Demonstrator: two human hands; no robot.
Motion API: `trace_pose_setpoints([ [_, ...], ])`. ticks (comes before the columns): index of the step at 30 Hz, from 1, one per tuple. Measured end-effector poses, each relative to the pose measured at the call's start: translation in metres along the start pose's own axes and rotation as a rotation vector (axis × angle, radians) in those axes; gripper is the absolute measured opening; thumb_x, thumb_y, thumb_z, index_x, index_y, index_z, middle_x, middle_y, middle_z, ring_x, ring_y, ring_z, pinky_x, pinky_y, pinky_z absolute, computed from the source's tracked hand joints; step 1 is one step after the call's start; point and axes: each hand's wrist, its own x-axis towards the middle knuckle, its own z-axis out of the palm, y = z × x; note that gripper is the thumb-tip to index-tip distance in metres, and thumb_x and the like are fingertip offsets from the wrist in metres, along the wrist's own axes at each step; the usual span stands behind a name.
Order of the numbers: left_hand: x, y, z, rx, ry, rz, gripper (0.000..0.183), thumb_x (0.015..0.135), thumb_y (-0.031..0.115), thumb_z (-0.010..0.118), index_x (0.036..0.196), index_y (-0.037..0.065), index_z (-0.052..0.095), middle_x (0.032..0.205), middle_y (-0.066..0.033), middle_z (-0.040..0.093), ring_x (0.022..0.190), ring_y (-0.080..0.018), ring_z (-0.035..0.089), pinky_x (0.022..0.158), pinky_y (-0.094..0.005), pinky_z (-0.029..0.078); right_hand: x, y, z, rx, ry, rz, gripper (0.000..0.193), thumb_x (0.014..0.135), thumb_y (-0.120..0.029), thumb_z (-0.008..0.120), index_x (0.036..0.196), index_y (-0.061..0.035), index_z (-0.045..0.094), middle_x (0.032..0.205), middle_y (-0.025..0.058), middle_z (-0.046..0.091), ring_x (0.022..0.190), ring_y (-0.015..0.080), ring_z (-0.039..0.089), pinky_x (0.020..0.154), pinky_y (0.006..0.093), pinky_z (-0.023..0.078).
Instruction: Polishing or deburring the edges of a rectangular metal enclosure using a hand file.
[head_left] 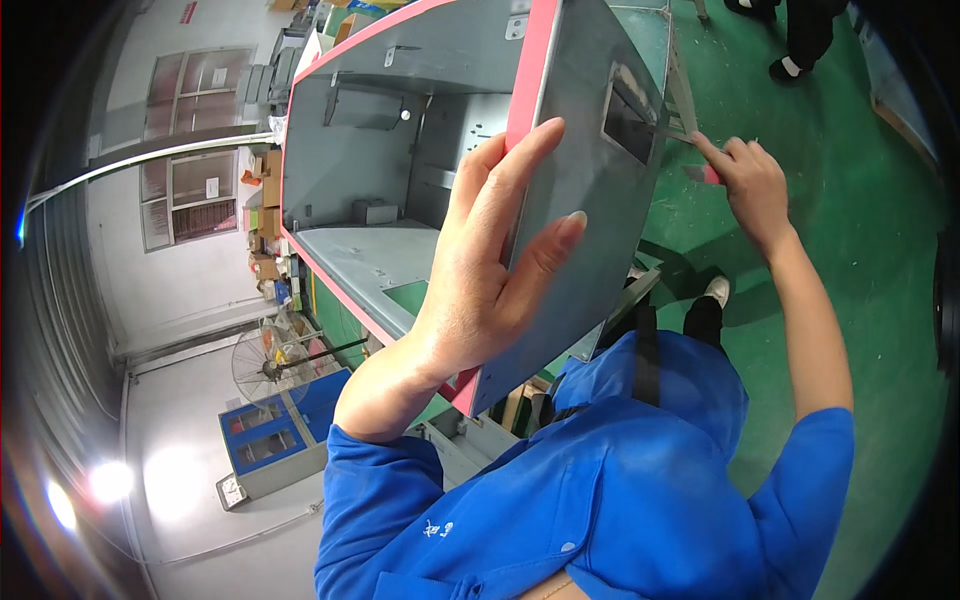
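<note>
A floor fan (268, 362) and a blue cabinet (275, 437) stand at far left. The grey sheet-metal enclosure (400, 170), pink-edged, sits tilted, open face leftward. The left hand (490, 270) clamps its near pink edge, fingers inside, thumb pressed on the outer side panel. Just right, the right hand (750, 180) is closed on a red-handled tool (700, 168), tip pointing left into the panel's rectangular cutout (630, 115). Green floor (860, 250) beyond.

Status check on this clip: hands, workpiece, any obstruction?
Left hand gripping pink-edged rim of grey sheet-metal box. Right hand holds red-handled tool at box's outer side wall, near rectangular cutout. No obstruction visible.
</note>
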Motion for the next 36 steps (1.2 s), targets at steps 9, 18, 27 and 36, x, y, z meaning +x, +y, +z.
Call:
trace_pose_setpoints([
  [9, -0.001, -0.002, -0.002, 0.053, 0.025, 0.063, 0.05, 0.078, 0.006, 0.058, 0.123, 0.003, 0.038, 0.113, -0.0181, 0.039, 0.099, -0.0283, 0.044, 0.085, -0.0314, 0.035, 0.012, 0.004, 0.006, 0.01, -0.025, -0.071, 0.043, 0.072, -0.009, 0.053, 0.114, -0.0225, 0.054, 0.067, 0.0031, 0.044, 0.063, 0.0188, 0.046, 0.059, 0.0316, 0.04],
  [18, -0.001, 0.0, -0.001, 0.065, 0.024, 0.064, 0.048, 0.079, 0.007, 0.057, 0.123, 0.004, 0.038, 0.113, -0.0172, 0.039, 0.1, -0.0273, 0.044, 0.086, -0.0319, 0.035, -0.002, 0.023, 0.006, 0.017, 0.015, -0.065, 0.041, 0.072, -0.008, 0.05, 0.11, -0.0216, 0.056, 0.066, 0.0008, 0.045, 0.061, 0.0177, 0.044, 0.055, 0.0301, 0.038],
  [27, -0.004, -0.001, 0.0, 0.075, 0.03, 0.062, 0.048, 0.08, 0.009, 0.057, 0.124, 0.005, 0.038, 0.116, -0.0185, 0.039, 0.105, -0.029, 0.043, 0.088, -0.0343, 0.035, 0.007, 0.014, 0.01, 0.037, 0.024, -0.109, 0.043, 0.07, -0.008, 0.051, 0.111, -0.0212, 0.054, 0.07, 0.0016, 0.047, 0.064, 0.0186, 0.047, 0.057, 0.0306, 0.039],
  [36, -0.006, -0.002, 0.003, -0.02, 0.057, 0.01, 0.048, 0.081, 0.011, 0.057, 0.124, 0.005, 0.037, 0.118, -0.0187, 0.038, 0.11, -0.0291, 0.041, 0.091, -0.0342, 0.033, 0.009, 0.036, 0.003, -0.063, -0.054, -0.144, 0.047, 0.069, -0.002, 0.05, 0.11, -0.0232, 0.055, 0.071, 0.0017, 0.047, 0.067, 0.019, 0.047, 0.06, 0.0308, 0.041],
])
